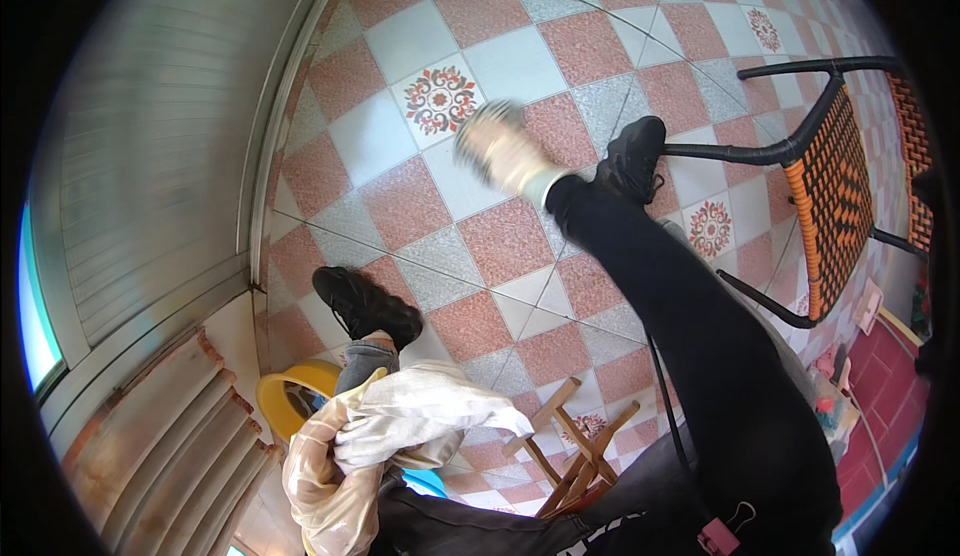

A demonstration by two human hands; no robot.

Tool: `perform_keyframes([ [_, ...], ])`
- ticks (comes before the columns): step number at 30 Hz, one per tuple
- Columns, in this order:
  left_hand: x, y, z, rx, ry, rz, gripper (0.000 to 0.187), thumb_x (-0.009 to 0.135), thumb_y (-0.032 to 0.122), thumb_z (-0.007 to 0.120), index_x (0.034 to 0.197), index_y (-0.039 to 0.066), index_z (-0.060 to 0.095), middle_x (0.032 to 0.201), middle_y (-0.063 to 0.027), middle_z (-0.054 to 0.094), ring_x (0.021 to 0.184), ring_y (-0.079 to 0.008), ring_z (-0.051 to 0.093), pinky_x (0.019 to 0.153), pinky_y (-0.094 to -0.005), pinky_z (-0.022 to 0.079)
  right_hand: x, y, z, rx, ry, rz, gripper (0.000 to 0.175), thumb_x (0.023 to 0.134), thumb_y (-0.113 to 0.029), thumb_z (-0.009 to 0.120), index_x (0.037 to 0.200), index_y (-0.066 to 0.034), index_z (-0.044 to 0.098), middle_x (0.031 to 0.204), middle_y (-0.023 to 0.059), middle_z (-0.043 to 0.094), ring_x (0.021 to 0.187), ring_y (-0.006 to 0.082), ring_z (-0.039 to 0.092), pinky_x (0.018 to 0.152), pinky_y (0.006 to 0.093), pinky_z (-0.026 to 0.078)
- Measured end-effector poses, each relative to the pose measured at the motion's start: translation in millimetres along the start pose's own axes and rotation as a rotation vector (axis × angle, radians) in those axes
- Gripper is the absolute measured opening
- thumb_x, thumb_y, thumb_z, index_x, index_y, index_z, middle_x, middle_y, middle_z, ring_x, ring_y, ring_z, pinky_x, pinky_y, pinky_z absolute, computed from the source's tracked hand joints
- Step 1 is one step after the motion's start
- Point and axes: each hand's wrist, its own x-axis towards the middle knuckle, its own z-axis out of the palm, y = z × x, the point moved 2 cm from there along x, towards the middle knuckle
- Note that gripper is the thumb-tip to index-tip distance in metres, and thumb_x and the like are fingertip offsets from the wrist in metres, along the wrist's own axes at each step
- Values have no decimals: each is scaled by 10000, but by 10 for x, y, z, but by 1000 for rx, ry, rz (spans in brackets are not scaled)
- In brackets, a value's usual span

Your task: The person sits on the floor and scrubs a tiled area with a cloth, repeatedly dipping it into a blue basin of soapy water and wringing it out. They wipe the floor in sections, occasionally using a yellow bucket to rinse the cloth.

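Observation:
My left hand (326, 466), in a glossy cream glove, is closed around a bunched white cloth (427, 406) at the lower left. Part of the cloth hangs off to the right. My right hand (506, 143) reaches out over the tiled floor (480, 248) at the end of a black sleeve with a pale cuff. Motion blurs it, so its fingers are not distinct. A grey streaky patch borders the fingertips, and whether it is a held object cannot be told. Below the hands are my black lace-up shoes (367, 307), set apart on the floor.
A yellow basin (274, 398) stands beside my left hand, with a blue object (424, 482) nearby. A wooden folding stool (577, 451) is close in front of my body. Woven orange-and-black chairs (832, 203) occupy the right. A ribbed metal door (172, 128) and a pleated curtain (165, 443) line the left.

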Motion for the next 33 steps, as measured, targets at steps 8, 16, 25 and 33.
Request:
perform_keyframes([
  [8, -33, 2, -169, -2, -28, 79, 365, 871, 20, 700, 1215, -19, 585, 1161, -108, 637, 1042, -167, 610, 939, -299, 481, -382, 1146, -335, -382, -212, 828, 596, 974, -313, 400, 1414, 87, 419, 1567, 265, 245, 1453, 394, 226, 1141, 519, 246],
  [16, -91, -1, -178, 34, -31, 36, 390, 839, -6, 707, 1211, -26, 596, 1166, -110, 641, 1037, -176, 622, 946, -293, 473, -539, -1228, 219, -151, -432, -218, 621, 935, -139, 420, 1536, -88, 274, 1634, 102, 144, 1487, 302, 201, 1198, 416, 212],
  [25, -62, 16, -295, -26, -27, 68, 417, 808, -13, 764, 1192, -41, 604, 1170, -149, 650, 1071, -215, 634, 940, -319, 487, 437, -645, -103, -121, -187, 290, 609, 938, -109, 420, 1522, -40, 263, 1591, 124, 261, 1459, 310, 245, 1170, 388, 264],
  [33, -85, -68, -371, -40, -89, 177, 371, 786, -43, 717, 1144, -47, 617, 1134, -169, 670, 1046, -239, 645, 906, -318, 495, -1511, -1257, 264, -178, -260, -37, 654, 869, -137, 480, 1496, -24, 329, 1567, 124, 302, 1450, 336, 250, 1176, 429, 227],
])
